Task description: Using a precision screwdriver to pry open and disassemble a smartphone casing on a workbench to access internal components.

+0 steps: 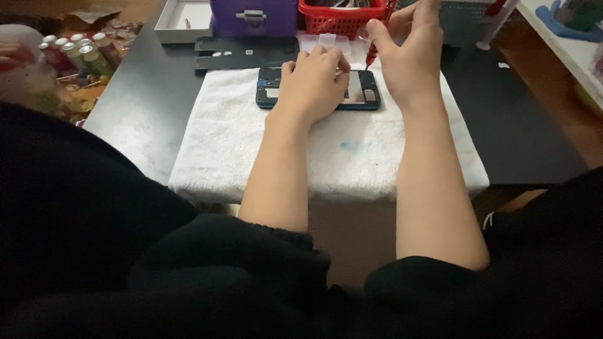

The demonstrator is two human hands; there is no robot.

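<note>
An opened phone with its back cover off lies on a white towel, its inner parts showing. My left hand rests on top of the phone, fingers curled, pressing it down. My right hand hovers just right of the phone and holds a thin red screwdriver upright between thumb and fingers. The screwdriver's tip points down near the phone's upper right edge. Both forearms come out of black sleeves.
A black table holds the towel. Behind it lie a black phone cover with small screws, a clear plastic piece, a purple box, a red basket and a white tray. Small bottles stand at left.
</note>
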